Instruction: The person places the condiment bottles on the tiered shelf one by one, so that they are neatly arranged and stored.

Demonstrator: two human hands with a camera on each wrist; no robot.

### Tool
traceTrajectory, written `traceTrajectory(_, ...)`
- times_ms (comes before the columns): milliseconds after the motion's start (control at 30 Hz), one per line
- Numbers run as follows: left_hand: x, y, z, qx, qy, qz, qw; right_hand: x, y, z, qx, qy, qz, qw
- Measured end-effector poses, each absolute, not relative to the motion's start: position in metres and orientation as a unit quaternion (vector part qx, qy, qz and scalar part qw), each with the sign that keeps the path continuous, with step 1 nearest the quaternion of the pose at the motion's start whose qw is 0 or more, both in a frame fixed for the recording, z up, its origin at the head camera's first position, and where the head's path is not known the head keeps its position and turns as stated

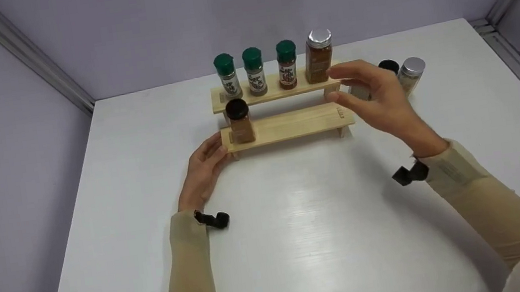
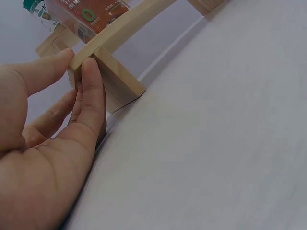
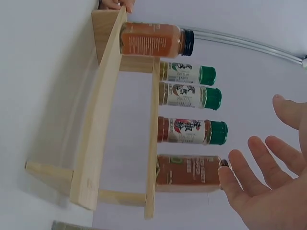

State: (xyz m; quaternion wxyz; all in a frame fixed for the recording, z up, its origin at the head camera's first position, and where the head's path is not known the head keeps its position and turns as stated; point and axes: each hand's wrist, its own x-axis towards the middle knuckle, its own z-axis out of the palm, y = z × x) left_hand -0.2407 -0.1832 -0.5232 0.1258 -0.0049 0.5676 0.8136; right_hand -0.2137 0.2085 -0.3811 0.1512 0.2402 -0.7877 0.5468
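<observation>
A two-step wooden spice rack point(image 1: 297, 123) stands toward the back of the table. My left hand point(image 1: 203, 168) pinches the left end of its lower step, thumb above and fingers below, as the left wrist view shows. Just over that end a spice jar point(image 1: 242, 129) with a black lid stands upright. The upper step bears three small green-capped shakers point(image 1: 255, 73) and a taller silver-capped jar point(image 1: 319, 60) of brown powder at its right end. Beside that tall jar my right hand point(image 1: 382, 99) hovers, fingers and thumb spread with nothing between them.
Behind my right hand, two more jars stand on the white table point(image 1: 297, 241) right of the rack: one black-lidded point(image 1: 388, 67), one silver-lidded point(image 1: 412, 70). Pale walls point(image 1: 149, 30) rise behind and at both sides, with metal frame posts at the corners.
</observation>
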Motion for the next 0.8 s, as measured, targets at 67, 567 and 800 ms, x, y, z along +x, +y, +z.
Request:
traceTrajectory(67,-0.24,-0.184,-0.523,-0.005,0.567,0.814,0.126,-0.212,0.219,-0.38,0.228,-0.796,0.539,0.157)
traceTrajectory(567,-0.239,-0.184,-0.523,-0.012,0.559,0.819,0.13,-0.224,0.286,-0.38,0.163,-0.832,0.473,0.242)
traceTrajectory(800,-0.241,-0.184,-0.523,-0.011,0.565,0.815,0.128,-0.238,0.317,-0.391,0.114,-0.854,0.442,0.251)
